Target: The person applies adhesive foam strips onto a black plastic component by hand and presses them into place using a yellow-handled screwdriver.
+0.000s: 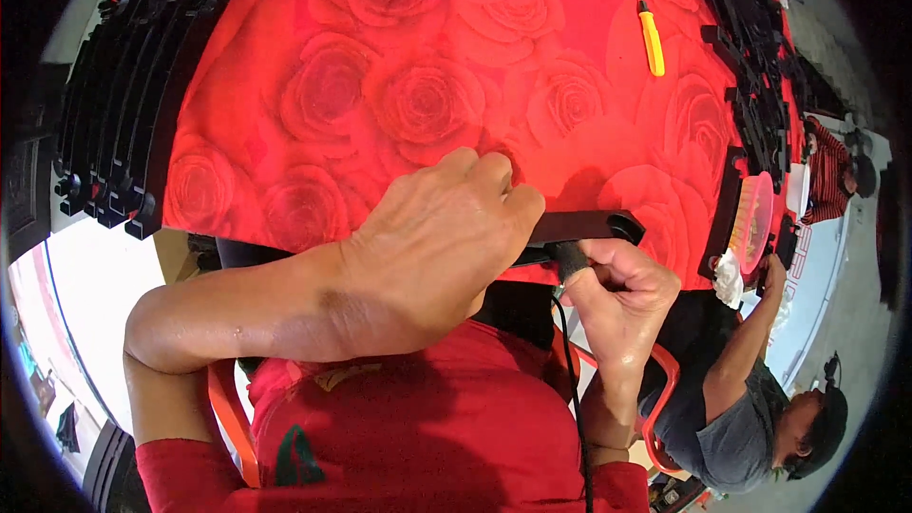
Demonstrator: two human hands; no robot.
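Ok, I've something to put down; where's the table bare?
Free: middle of the red rose-patterned tablecloth, between the stacked black curved strips and yellow-handled screwdriver. Crowded: the right edge, heaped with long black parts.

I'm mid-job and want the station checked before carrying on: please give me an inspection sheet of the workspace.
Surface: red rose-print cloth.
Work items: black strip at the hands; black parts stacked at left, heaped at right.
Clutter: yellow-handled screwdriver, pink container, crumpled white piece.
Hands: left hand curled at the strip's left part, right hand near its right end, thumb dark-wrapped; exact grips hidden.
Cables: black cord hanging beside the right forearm; upper end unclear.
Surroundings: co-worker at right.
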